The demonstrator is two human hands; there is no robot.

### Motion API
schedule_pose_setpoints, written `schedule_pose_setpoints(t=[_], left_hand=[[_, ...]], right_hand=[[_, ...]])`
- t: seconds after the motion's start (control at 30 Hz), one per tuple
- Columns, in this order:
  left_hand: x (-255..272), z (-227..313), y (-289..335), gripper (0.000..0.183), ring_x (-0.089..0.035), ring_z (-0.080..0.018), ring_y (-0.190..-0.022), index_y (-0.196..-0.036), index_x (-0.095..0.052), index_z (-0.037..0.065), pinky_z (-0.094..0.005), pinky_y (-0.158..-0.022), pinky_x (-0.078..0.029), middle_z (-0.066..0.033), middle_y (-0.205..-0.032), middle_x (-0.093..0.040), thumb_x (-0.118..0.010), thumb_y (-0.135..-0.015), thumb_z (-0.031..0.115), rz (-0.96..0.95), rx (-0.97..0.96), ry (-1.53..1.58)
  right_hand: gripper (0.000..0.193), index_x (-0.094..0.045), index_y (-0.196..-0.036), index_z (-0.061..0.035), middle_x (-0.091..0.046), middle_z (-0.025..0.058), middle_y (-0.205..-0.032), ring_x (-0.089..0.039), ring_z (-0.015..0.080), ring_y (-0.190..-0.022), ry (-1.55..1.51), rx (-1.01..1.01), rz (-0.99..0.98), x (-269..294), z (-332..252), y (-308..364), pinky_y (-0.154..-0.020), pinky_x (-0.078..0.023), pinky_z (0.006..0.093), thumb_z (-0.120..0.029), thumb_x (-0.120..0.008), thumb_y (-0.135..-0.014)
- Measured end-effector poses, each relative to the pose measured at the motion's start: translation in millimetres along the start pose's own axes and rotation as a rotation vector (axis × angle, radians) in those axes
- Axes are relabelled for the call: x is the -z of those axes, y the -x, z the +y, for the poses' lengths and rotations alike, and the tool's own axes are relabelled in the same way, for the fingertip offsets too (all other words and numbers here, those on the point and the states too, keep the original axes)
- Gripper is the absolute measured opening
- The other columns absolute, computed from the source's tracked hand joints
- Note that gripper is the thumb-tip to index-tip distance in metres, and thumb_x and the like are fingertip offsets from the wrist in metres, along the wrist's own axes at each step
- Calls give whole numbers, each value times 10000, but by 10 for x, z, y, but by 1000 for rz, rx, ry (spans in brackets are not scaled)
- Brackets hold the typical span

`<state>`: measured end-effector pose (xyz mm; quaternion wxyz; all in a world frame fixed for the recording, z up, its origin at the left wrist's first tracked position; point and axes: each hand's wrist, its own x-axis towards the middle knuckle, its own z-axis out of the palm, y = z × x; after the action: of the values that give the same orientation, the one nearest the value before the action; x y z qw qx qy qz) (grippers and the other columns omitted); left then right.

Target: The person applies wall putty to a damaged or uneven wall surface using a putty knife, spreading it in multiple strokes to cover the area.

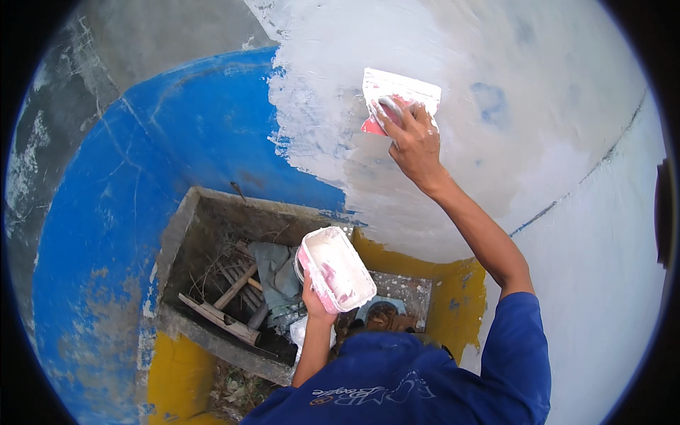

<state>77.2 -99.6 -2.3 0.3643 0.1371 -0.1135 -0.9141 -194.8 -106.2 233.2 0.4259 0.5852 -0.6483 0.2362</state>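
Observation:
My right hand point(419, 147) is wrapped round the grip of a wide putty spreader point(402, 86), red and thickly smeared with white. The spreader lies against the upper wall, on the area coated in whitish putty point(326, 106). Lower down, my left hand point(316, 308) holds a pinkish rectangular plastic tub point(316, 283) by its side, its opening turned up. White putty coats the tub's inside and rim. To the left of the spreader, the ragged edge of the putty meets blue-painted wall point(205, 113).
Below the blue wall is a concrete trough point(185, 234) holding sticks point(236, 287) and a grey-green cloth point(275, 273). Yellow-painted wall point(453, 304) stands beneath the putty. A dark crack point(602, 159) runs across the whitish wall at the right.

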Motion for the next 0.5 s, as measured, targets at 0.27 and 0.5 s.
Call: schedule_pose_setpoints(t=[0.27,0.5], left_hand=[[66,-47,20,609,-465,-340,-1275,-1449,-344,60,-508,-1077,-368,-148,-1403,-464,-388,-983,449,60,29,37],[126,84,66,592,-477,-341,-1260,-1443,-357,76,-519,-1058,-388,-145,-1399,-465,-379,-987,452,31,-26,51]], right_hand=[[389,-659,-1158,-94,-582,68,-1273,-560,293,-1156,-22,18,-224,-785,-129,624,-970,-491,444,-45,-592,-778],[414,-647,-1185,-112,-571,62,-1295,-585,285,-1112,-111,73,-269,-763,-251,825,-955,-496,447,-48,-588,-780]])
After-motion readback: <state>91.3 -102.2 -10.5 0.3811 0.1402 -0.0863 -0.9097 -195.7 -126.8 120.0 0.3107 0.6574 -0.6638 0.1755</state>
